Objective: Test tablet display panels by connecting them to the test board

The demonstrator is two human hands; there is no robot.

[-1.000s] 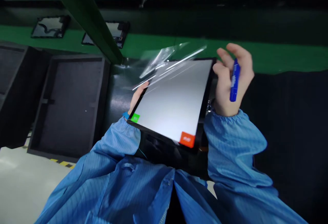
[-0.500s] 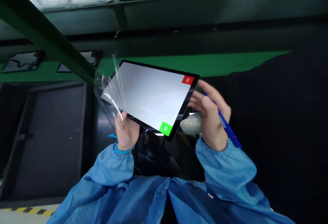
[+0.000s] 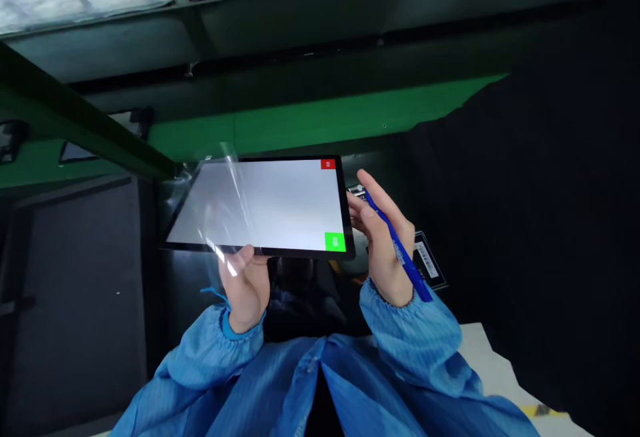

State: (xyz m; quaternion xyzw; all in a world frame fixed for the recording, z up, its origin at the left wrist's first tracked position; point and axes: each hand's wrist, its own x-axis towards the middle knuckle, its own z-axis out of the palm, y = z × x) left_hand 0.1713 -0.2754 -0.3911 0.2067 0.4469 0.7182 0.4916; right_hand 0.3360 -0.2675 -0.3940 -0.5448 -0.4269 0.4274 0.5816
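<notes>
Two sleeves [image 3: 220, 344]: blue, nearest you, below the near edge of the tablet [image 3: 290, 204].
Left hand [image 3: 245, 287]: under the tablet's near edge; thumb on the dark border, fingers out of sight beneath. Closed on it.
Right hand [image 3: 385, 240]: at the tablet's right edge, fingertips touching or nearly so, index finger raised. You have the blue pen [image 3: 400, 250] nipped there, slanting back over the wrist.
Clear film [image 3: 227, 190]: loose over the tablet's left part. Probably limp, slippery, clingy; best taken by a free corner. Whether your thumb pins it, cannot tell.
Tablet feel: lit face up, before you. Likely stiff, fairly light, slick, breakable.
Tablet hold: by the border, near and right edges, palm beneath; spare the lit middle from pressure.
Labelled piece [image 3: 427, 260]: right of the tablet, partly hidden by your hand.
Dark tray [image 3: 85, 257]: left of the tablet.
Green strip [image 3: 320, 114]: beyond the tablet's far edge.
</notes>
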